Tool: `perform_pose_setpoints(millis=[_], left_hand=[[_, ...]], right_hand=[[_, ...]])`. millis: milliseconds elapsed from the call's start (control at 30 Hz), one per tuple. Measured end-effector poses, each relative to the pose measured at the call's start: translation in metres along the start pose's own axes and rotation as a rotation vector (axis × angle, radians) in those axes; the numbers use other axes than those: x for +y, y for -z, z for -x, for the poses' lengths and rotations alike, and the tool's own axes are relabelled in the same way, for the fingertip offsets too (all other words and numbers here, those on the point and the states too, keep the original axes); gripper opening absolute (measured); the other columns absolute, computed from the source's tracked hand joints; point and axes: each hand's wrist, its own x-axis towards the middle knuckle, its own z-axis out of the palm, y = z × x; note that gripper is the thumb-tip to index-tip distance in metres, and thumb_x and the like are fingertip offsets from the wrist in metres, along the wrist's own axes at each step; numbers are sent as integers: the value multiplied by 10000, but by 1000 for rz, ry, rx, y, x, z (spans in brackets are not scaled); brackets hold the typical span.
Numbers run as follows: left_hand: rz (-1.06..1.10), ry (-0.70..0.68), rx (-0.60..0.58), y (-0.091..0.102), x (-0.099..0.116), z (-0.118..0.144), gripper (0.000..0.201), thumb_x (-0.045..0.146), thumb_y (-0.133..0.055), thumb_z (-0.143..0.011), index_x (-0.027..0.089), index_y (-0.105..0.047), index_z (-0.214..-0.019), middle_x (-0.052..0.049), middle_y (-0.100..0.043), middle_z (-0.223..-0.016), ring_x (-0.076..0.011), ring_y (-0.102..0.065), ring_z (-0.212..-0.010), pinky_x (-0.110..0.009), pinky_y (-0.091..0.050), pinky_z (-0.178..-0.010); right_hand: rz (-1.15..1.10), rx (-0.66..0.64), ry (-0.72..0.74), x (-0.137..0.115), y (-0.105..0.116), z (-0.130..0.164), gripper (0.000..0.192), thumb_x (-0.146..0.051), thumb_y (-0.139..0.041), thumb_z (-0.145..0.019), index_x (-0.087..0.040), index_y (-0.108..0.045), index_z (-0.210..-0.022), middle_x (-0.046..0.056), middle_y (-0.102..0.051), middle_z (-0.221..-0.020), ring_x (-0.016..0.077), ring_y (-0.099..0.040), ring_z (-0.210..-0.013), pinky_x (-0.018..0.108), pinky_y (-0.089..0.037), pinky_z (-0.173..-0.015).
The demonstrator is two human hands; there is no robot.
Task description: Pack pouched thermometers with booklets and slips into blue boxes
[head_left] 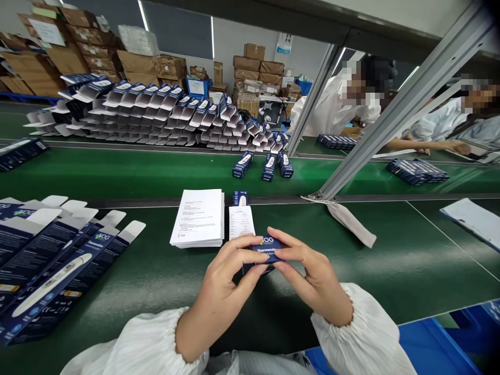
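A small dark blue thermometer box point(269, 249) is held between both hands over the green work surface, its printed end facing up. My left hand point(232, 273) grips it from the left, fingers along the top and thumb below. From the other side, my right hand point(307, 268) closes on it with fingertips and thumb. Much of the box is hidden behind the fingers. Just beyond the hands lie a printed slip point(241, 221) and, to its left, a stack of white leaflets point(198, 216). Part of another blue box point(240, 198) shows behind the slip.
Open-ended cartons point(58, 265) lie stacked at left. Beyond, a green conveyor point(156, 172) carries several closed boxes point(269, 166), with many empty cartons point(156, 114) piled behind. A slanted metal post point(363, 133) stands at right, near a cloth strip point(351, 224). Co-workers in white sit farther right.
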Motion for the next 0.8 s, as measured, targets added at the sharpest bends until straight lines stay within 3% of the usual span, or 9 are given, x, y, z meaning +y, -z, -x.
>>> perform_pose_setpoints(millis=[100,200,300,400,500,567,633,700,800], left_hand=[[-61,-125,-17,3,-6,2,261,71,-570,-849,256,-592,-1032,-24,-557,-1242,-181,-523,-1190,-345,-490,-971],[-118,-149,-39,3,-9,3,260,63,-554,-855,258,-579,-1025,-19,-531,-1272,-180,-502,-1213,-342,-476,-992],[-77,1,-22,-3,-11,5,303,122,-576,-852,278,-520,-1106,-28,-385,-1414,-198,-456,-1262,-374,-430,-1044],[-25,204,-111,-16,-12,6,587,174,-611,-827,311,-320,-1319,-55,-376,-1426,-206,-446,-1271,-394,-413,-1059],[-64,224,-271,-20,-6,4,684,211,-589,-843,337,-200,-1391,-27,-498,-1337,-175,-483,-1235,-350,-427,-1047],[-164,163,-280,-10,2,-3,684,288,-545,-881,334,-138,-1430,-28,-442,-1407,-170,-426,-1292,-331,-395,-1076],[-335,74,-179,10,5,-14,619,347,-455,-925,305,-136,-1454,-35,-338,-1486,-181,-320,-1364,-353,-324,-1124],[-538,48,-47,33,-2,-26,501,358,-362,-956,252,-262,-1435,-51,-328,-1494,-199,-285,-1381,-401,-279,-1142],[-840,174,-95,53,-24,-35,556,452,-328,-947,107,-389,-1379,-153,-367,-1466,-285,-278,-1383,-528,-258,-1123]], right_hand=[[108,-61,104,1,2,1,276,-81,-492,-920,-228,-540,-1148,114,-460,-1383,256,-461,-1251,458,-493,-960],[175,-87,182,2,5,1,253,-63,-490,-916,-191,-552,-1126,147,-426,-1402,269,-439,-1267,454,-488,-966],[232,-119,180,-1,10,-5,143,-109,-527,-916,-172,-551,-1043,153,-484,-1343,279,-457,-1240,467,-480,-955],[387,-196,123,-10,21,-16,133,-255,-620,-888,-169,-535,-945,134,-589,-1185,294,-540,-1054,488,-496,-842],[418,-379,67,-15,44,-27,300,-373,-664,-852,-171,-546,-1039,96,-625,-1034,238,-558,-852,415,-504,-731],[329,-420,-46,-7,68,-31,408,-420,-672,-837,-204,-538,-1156,66,-621,-1001,207,-565,-813,348,-510,-700],[221,-264,-238,15,91,-33,437,-451,-649,-842,-241,-533,-1208,49,-616,-1010,184,-576,-804,284,-511,-661],[100,9,-459,49,104,-37,386,-455,-613,-860,-241,-568,-1178,37,-614,-995,166,-577,-797,235,-504,-617],[-185,247,-782,111,86,-48,295,-414,-656,-828,-209,-645,-1039,-3,-603,-846,108,-536,-657,178,-472,-524]])
